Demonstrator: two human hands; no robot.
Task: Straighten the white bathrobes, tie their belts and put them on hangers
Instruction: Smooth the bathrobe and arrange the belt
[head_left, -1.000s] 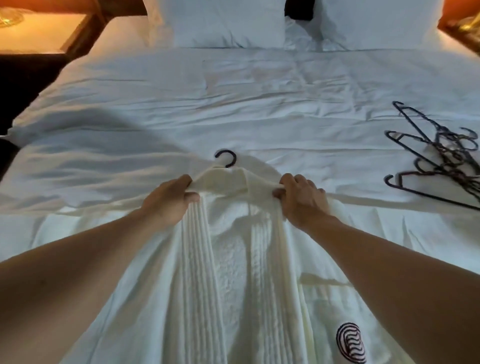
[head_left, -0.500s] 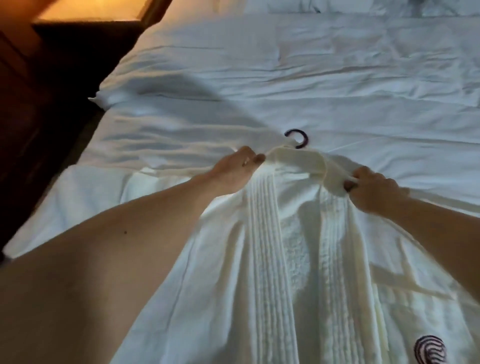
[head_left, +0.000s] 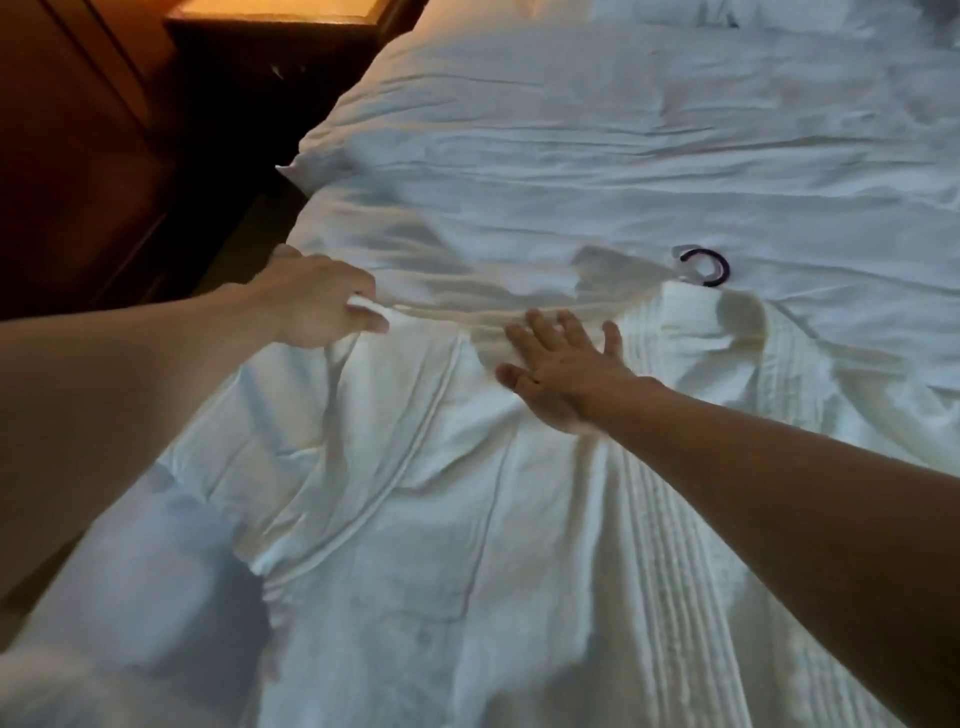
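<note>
One white bathrobe (head_left: 467, 519) lies spread front-up across the near part of the bed (head_left: 623, 156), its ribbed collar bands running away from the camera toward a dark hanger hook (head_left: 705, 267) that pokes out at the neck; the rest of the hanger is buried inside the cloth and cannot be seen. Of the two hands, the left hand (head_left: 317, 306) has its fingers curled round a bunched edge of the robe at the shoulder, pulling a taut crease across the fabric, while the right hand (head_left: 561, 369) lies flat with fingers spread and relaxed, pressing on the cloth just beside the collar. The robe's lower part runs out of view at the bottom edge, and no belt can be made out among the folds. Motion blur softens the near left corner. Beyond the robe the rumpled white duvet stretches to the pillows (head_left: 779, 15), cut off at the top. Left of the bed stands dark wooden furniture (head_left: 78, 156) with a warmly lit nightstand top (head_left: 280, 8).
</note>
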